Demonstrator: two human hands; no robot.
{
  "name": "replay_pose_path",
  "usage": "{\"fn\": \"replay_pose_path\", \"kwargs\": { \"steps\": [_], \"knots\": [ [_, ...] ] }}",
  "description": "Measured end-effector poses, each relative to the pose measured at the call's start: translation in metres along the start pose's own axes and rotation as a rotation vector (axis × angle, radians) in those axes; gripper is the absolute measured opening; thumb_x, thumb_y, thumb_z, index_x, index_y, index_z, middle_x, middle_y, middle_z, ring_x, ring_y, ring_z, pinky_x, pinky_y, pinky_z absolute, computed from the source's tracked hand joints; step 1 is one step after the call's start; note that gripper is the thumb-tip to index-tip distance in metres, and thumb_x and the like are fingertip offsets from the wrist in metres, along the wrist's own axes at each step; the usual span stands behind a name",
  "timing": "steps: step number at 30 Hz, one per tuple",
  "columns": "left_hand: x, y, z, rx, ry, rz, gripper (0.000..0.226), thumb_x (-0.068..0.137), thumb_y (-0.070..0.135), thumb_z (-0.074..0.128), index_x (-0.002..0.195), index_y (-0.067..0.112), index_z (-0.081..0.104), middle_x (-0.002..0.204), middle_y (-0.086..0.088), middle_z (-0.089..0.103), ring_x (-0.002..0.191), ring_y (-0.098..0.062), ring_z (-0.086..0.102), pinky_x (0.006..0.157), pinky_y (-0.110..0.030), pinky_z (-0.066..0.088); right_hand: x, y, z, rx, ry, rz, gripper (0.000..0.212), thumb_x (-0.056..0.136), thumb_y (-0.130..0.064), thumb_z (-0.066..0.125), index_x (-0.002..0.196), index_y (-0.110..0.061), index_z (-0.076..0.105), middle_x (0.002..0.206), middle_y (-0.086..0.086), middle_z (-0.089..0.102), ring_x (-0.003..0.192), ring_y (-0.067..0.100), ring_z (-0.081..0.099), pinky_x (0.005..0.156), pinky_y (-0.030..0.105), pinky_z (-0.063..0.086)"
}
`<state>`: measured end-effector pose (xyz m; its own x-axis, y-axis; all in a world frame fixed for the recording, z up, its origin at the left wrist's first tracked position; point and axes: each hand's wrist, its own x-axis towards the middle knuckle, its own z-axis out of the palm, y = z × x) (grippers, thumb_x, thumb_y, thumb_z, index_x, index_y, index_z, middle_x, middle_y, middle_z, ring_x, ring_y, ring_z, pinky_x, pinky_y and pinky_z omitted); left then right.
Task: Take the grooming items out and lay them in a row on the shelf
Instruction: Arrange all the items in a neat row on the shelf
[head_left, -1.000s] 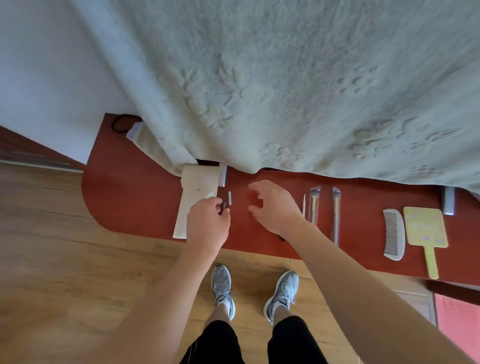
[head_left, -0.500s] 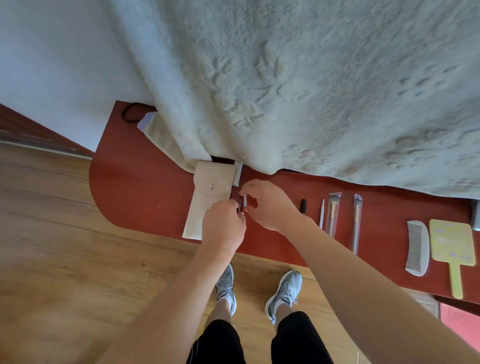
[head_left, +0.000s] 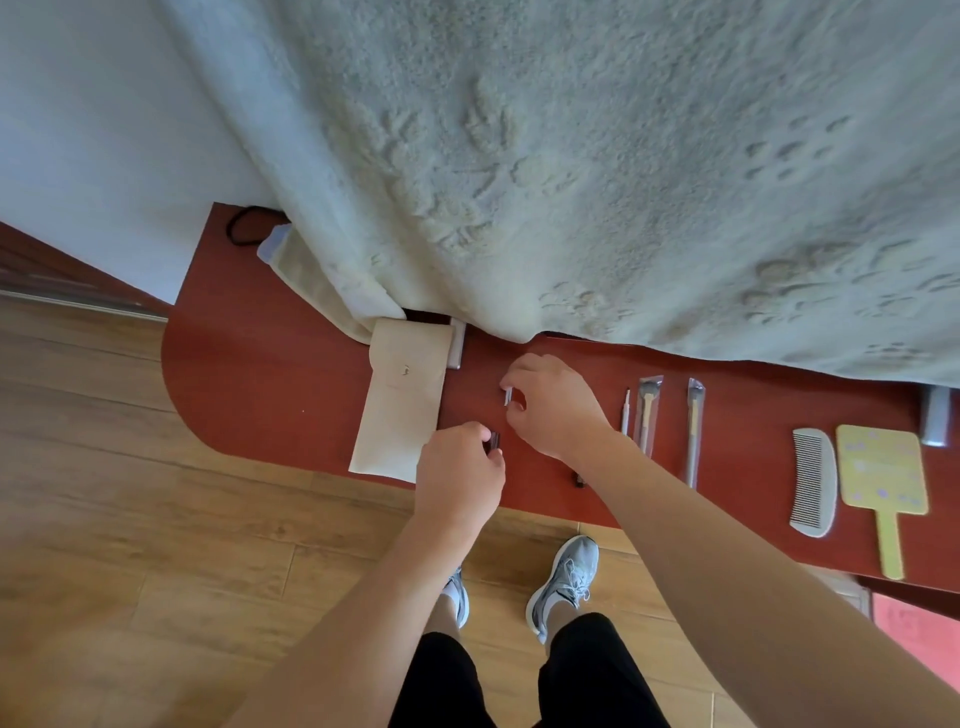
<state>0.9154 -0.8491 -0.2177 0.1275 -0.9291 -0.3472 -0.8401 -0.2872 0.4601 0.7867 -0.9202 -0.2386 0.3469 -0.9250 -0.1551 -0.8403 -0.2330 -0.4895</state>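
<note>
A beige cloth pouch lies flat on the red-brown shelf. My left hand pinches a small dark piece just right of the pouch. My right hand pinches a small silver piece a little farther back. To the right lie, in a row, a thin white stick, two wrapped brushes, a white comb and a yellow hand mirror. A dark item shows partly under my right forearm.
A pale fluffy blanket hangs over the shelf's back edge. A black hair tie and a second cloth bag lie at the far left. Metal brackets stand at the back. Wooden floor lies below, with my feet close to the shelf.
My hands met over a small item, then drew apart: the left one now holds the dark piece nearer the front edge, the right one the silver piece farther back.
</note>
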Motion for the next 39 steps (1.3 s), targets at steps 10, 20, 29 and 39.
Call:
{"fn": "replay_pose_path", "kwargs": {
  "steps": [10, 20, 29, 39],
  "knots": [
    [-0.022, 0.029, 0.024, -0.113, -0.027, 0.013, 0.01, 0.089, 0.021, 0.068, 0.092, 0.018, 0.077, 0.073, 0.007, 0.072, 0.069, -0.012, 0.067, 0.07, -0.031, 0.058, -0.022, 0.029, -0.017, -0.13, 0.001, -0.007, 0.024, 0.075, -0.015, 0.067, 0.097, -0.018, 0.075, 0.103, -0.004, 0.069, 0.093, 0.024, 0.051, 0.078, 0.036, 0.047],
    [-0.028, 0.043, 0.035, -0.133, -0.024, 0.051, 0.021, 0.093, 0.025, 0.067, 0.111, 0.018, 0.075, 0.09, 0.004, 0.076, 0.079, -0.011, 0.07, 0.075, -0.023, 0.057, -0.032, 0.041, -0.021, -0.134, -0.033, 0.021, 0.026, 0.08, -0.019, 0.062, 0.105, -0.02, 0.073, 0.112, -0.007, 0.066, 0.1, 0.02, 0.047, 0.083, 0.03, 0.04],
    [-0.029, 0.048, 0.039, -0.123, -0.024, 0.085, 0.024, 0.093, 0.026, 0.065, 0.114, 0.017, 0.074, 0.093, 0.003, 0.077, 0.08, -0.011, 0.071, 0.077, -0.025, 0.059, -0.039, 0.048, -0.02, -0.083, 0.007, 0.02, 0.024, 0.074, -0.014, 0.067, 0.097, -0.018, 0.074, 0.103, -0.005, 0.068, 0.093, 0.022, 0.05, 0.08, 0.039, 0.049],
    [-0.029, 0.044, 0.04, -0.101, -0.028, 0.088, 0.026, 0.094, 0.028, 0.064, 0.116, 0.018, 0.073, 0.093, 0.004, 0.076, 0.08, -0.01, 0.07, 0.078, -0.026, 0.059, -0.043, 0.047, -0.024, -0.077, 0.01, 0.038, 0.027, 0.077, -0.016, 0.067, 0.103, -0.018, 0.073, 0.109, -0.005, 0.067, 0.098, 0.022, 0.05, 0.082, 0.036, 0.046]
  ]
}}
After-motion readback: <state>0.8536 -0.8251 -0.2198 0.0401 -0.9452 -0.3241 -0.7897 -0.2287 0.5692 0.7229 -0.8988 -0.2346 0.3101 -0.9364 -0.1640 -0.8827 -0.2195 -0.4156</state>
